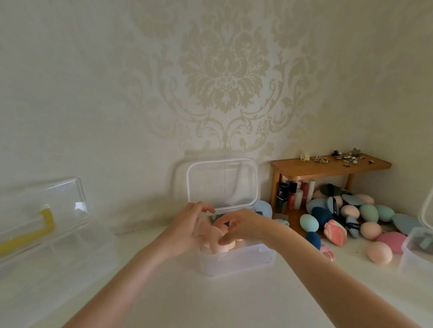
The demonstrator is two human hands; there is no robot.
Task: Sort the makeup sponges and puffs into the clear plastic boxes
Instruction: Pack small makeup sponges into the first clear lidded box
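Head view, left hand [186,230] and right hand [241,227] curled around peach sponges [221,246] inside clear box [237,261], sponge pile [348,217] right of right hand.

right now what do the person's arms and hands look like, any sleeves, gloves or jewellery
Both forearms are bare as far as the frame shows: no sleeves in view. The left hand and right hand wear no gloves, and no rings, watch or bracelets are visible. Nail details are too small to tell.

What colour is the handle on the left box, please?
Yellow handle, best in the head view.
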